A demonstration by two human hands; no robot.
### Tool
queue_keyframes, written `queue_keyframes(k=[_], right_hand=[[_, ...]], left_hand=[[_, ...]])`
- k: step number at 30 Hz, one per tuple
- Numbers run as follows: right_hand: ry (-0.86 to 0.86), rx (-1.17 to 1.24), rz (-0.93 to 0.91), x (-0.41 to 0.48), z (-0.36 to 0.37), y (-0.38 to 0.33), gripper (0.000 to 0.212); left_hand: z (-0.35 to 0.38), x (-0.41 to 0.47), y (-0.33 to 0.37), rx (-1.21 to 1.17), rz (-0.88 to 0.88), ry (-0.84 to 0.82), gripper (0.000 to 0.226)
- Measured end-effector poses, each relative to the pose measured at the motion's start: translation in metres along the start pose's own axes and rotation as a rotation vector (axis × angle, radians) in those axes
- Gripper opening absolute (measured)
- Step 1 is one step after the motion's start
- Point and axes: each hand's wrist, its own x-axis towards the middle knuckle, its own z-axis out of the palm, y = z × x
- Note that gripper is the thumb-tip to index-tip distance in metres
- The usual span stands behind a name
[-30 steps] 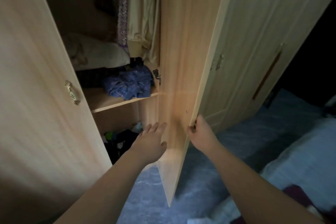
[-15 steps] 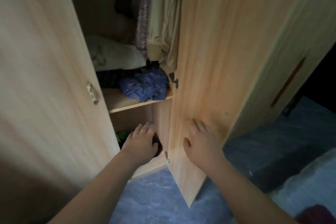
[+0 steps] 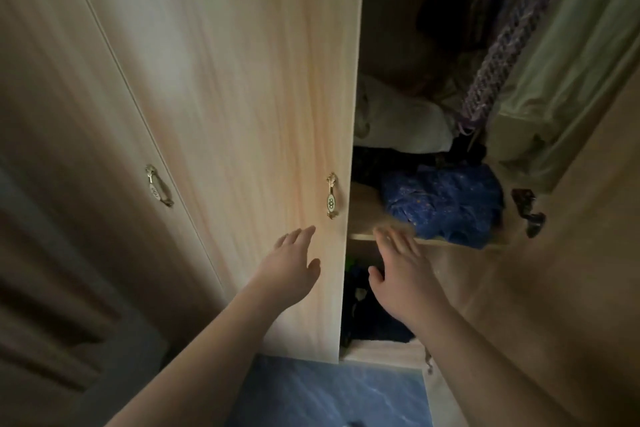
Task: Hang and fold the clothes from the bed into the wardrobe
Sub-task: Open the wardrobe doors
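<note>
Left hand (image 3: 294, 263) with fingers straight and holding nothing, at the wardrobe door (image 3: 242, 114) just below its handle (image 3: 331, 196), right hand (image 3: 401, 274) spread and holding nothing before the open gap, crumpled blue garment (image 3: 443, 204) on the shelf (image 3: 363, 210) just above and right of it, hanging clothes (image 3: 554, 80) higher up.

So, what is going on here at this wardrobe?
A person stands at a wooden wardrobe with both hands empty. The left hand, fingers straight, is at the door left of the opening, just below its brass handle. The right hand, also open, reaches into the gap in front of the shelf, where a crumpled blue garment lies. A purple knit and a pale green garment hang above. No clothing is being carried in at this moment.
</note>
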Motion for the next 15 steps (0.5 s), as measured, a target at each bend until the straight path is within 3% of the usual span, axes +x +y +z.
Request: queue_keyframes(k=[5,10,15], right_hand=[[-0.018,0.017,-0.066,0.087,-0.001,0.018,0.073],[-0.072,0.086,-0.086,0.150,-0.002,0.032,0.070],[-0.025,0.317,-0.158,0.149,-0.020,-0.001,0.055]], left_hand=[[-0.001,0.084,0.030,-0.170,-0.038,0.139,0.057],[0.019,0.115,0.038,-0.480,-0.077,0.301,0.019],[0.022,0.102,0.027,-0.525,-0.041,0.284,0.010]])
